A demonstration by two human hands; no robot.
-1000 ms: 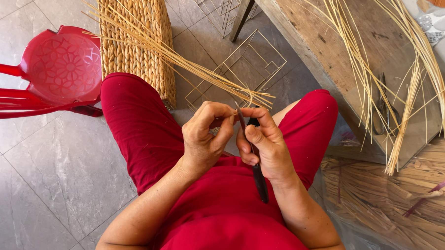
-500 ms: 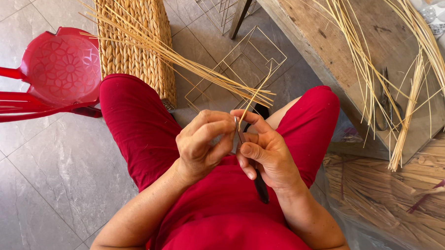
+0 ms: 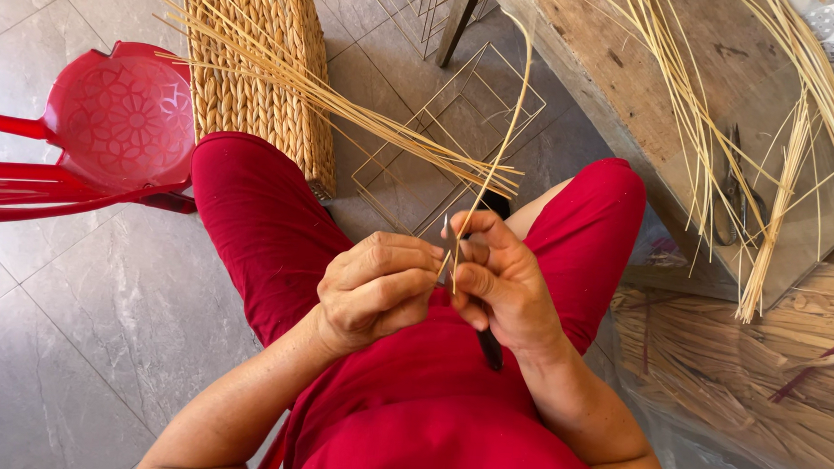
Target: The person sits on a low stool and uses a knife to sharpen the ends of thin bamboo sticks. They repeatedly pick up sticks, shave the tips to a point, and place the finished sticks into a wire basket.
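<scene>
Grey tiled floor [image 3: 80, 343] carries a red plastic chair [image 3: 116, 131] and a woven basket [image 3: 257, 62]. A wooden worktop [image 3: 717, 97] holds loose straws. Above the lap, the left hand [image 3: 373, 288] and right hand [image 3: 498, 284] pinch one pale straw [image 3: 493, 172]; the right also grips a dark-handled knife [image 3: 490, 343].

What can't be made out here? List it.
- Knife, head view: only its dark handle end shows below the right hand; fingers cover the rest.
- Left hand grip on the straw strip: curled fingers hide the contact.
- Scissors on the bench: straw partly covers them.
</scene>
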